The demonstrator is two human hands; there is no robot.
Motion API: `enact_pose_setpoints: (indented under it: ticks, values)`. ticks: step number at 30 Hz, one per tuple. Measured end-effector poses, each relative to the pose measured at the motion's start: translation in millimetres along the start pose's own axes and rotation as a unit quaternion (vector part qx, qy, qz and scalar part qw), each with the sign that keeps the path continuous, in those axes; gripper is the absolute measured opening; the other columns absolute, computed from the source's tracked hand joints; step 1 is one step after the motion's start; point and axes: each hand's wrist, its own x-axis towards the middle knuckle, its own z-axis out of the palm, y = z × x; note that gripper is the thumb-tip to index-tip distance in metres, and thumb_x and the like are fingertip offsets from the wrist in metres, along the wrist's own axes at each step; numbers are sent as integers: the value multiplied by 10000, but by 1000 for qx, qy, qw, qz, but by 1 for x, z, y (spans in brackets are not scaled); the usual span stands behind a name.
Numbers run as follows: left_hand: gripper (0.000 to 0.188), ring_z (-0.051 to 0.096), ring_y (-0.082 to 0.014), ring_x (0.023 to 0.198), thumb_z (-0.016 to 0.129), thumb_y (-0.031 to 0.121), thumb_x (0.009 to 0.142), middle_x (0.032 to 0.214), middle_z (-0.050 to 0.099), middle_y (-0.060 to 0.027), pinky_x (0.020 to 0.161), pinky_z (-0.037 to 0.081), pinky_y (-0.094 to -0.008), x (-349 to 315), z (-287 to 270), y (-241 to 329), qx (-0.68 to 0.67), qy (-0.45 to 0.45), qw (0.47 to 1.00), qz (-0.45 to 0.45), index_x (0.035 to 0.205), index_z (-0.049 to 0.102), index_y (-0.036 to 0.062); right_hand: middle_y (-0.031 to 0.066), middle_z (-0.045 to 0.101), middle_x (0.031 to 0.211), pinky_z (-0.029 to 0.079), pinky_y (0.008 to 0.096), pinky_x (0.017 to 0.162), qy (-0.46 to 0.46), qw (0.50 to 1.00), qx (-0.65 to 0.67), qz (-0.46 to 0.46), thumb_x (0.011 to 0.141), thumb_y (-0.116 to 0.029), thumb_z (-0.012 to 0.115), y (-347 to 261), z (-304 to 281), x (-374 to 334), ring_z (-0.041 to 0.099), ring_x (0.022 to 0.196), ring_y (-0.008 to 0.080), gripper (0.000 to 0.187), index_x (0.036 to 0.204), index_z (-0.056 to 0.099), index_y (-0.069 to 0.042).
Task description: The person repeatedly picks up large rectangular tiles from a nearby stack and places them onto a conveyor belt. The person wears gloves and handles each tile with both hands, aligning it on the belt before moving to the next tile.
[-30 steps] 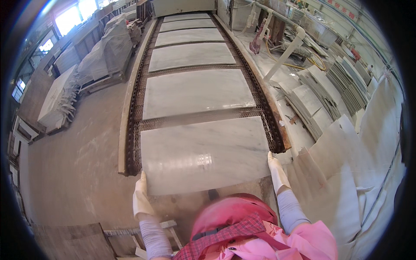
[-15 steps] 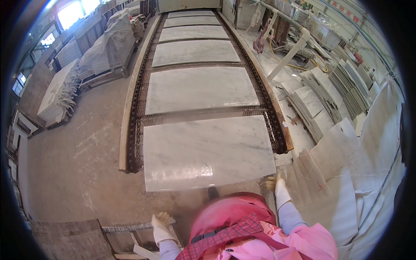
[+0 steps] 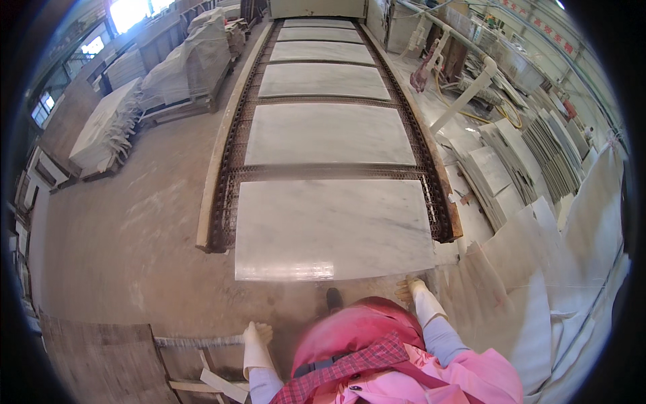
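Nearest white marble slab (image 3: 333,225) lies flat on the end of the mesh conveyor (image 3: 229,182), its near edge overhanging toward the person. More slabs (image 3: 330,133) run in line beyond it, the farthest ones small and bent by the lens.

Left hand (image 3: 254,337), white-gloved, low by the person's side, clear of the slab, just above a wooden pallet (image 3: 195,363); fingers look loosely curled, holding nothing.

Right hand (image 3: 412,288), gloved, just below the slab's near right corner, not on it; grip cannot be made out, and the fingers blur against the dusty floor.

Leaning stone offcuts (image 3: 531,249) at right, partly cut off by the dark rim. Pink jacket hides the lower body; one shoe toe shows.
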Motion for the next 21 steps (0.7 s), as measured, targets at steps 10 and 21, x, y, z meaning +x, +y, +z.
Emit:
enact_pose_setpoints:
  ticks: [10,21]
  values:
    - [501,615,-365,675,392,423,899,756,617,-214,557,505,-455,-30,-33,-47,-52,46,997,14,865,572,-43,201,649,915,527,434,669,-24,995,-95,-5,938,-409,261,-3,17,-22,640,766,324,506,1039,623,-70]
    - [556,596,-360,731,293,479,906,826,621,-203,699,488,-481,-73,-123,-147,-132,120,983,-51,854,554,-9,184,659,891,532,407,621,-87,977,-192,-42,934,-396,286,-8,65,23,654,720,297,468,1020,613,-73]
